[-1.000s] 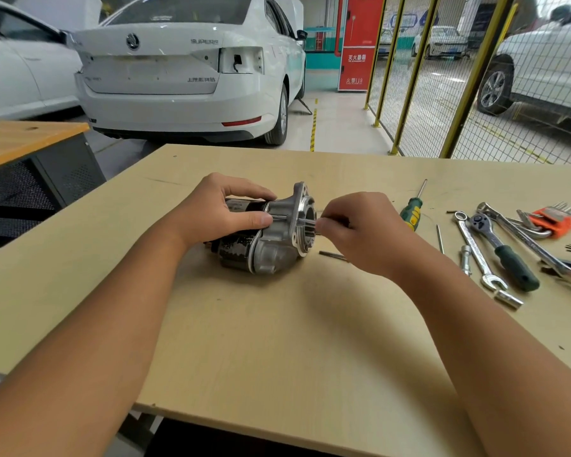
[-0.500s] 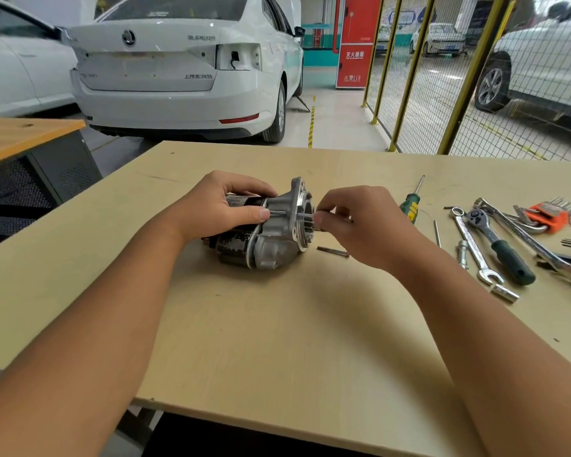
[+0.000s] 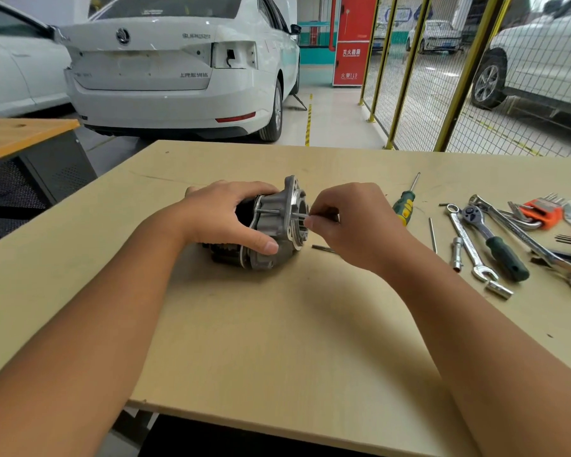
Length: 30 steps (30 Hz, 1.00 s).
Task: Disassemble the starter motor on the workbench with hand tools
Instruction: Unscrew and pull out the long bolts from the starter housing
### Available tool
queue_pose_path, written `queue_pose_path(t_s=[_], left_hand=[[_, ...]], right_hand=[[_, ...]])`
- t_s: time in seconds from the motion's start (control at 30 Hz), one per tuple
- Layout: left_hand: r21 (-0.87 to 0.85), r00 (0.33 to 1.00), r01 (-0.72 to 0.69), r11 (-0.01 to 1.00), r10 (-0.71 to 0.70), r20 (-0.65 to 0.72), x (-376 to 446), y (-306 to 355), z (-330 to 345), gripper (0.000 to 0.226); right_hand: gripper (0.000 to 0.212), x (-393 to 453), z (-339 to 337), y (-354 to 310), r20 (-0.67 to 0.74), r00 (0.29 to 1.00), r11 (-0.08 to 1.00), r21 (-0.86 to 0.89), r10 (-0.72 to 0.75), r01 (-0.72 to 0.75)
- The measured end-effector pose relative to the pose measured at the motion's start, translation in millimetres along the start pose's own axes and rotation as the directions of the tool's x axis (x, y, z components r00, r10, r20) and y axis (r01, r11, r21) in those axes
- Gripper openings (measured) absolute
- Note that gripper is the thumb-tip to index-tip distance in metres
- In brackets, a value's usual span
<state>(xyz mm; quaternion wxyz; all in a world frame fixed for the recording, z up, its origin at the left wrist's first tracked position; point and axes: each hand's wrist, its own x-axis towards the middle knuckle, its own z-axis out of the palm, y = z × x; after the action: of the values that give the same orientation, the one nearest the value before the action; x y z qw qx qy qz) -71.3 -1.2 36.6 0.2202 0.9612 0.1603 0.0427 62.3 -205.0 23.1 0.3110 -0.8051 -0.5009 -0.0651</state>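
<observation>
The starter motor [image 3: 277, 225] lies on its side in the middle of the workbench [image 3: 277, 341], its grey aluminium end housing facing right. My left hand [image 3: 225, 219] grips its dark body from above, thumb on the housing. A long thin through bolt [image 3: 297, 215] sticks out of the housing flange. My right hand [image 3: 346, 222] pinches the bolt's outer end just right of the flange. Another thin bolt [image 3: 322, 248] lies on the bench under my right hand.
To the right lie a green screwdriver [image 3: 404, 204], a thin rod [image 3: 432, 234], a combination wrench [image 3: 468, 242], a ratchet [image 3: 495, 245], sockets [image 3: 500, 288], another wrench [image 3: 534, 245] and an orange hex key set [image 3: 538, 211]. A white car [image 3: 178, 70] and a yellow mesh fence [image 3: 449, 77] stand beyond.
My left thumb has slid lower on the housing. My right hand stays pinched on the bolt at the flange, and the bolt shows between housing and fingers.
</observation>
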Motion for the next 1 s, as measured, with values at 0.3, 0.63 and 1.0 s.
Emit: queue_pose_path(t_s=[0.3, 0.63, 1.0], left_hand=[[-0.067, 1.0, -0.002, 0.998, 0.002, 0.005, 1.5, -8.3, 0.1, 0.09], [-0.21, 0.995, -0.099, 0.973, 0.091, -0.044, 1.2, -18.8, -0.2, 0.081], [-0.072, 0.999, -0.032, 0.997, 0.032, 0.0, -5.1, -5.9, 0.2, 0.084]], right_hand=[[0.012, -1.2, -1.0, 2.3, 0.012, 1.0, 1.0, -0.012, 0.006, -0.006], [0.027, 4.5, -10.2, 4.5, 0.128, 0.992, 0.987, -0.156, -0.014, 0.034], [0.022, 2.3, -7.9, 2.6, 0.11, 0.994, 0.983, -0.182, -0.018, 0.038]])
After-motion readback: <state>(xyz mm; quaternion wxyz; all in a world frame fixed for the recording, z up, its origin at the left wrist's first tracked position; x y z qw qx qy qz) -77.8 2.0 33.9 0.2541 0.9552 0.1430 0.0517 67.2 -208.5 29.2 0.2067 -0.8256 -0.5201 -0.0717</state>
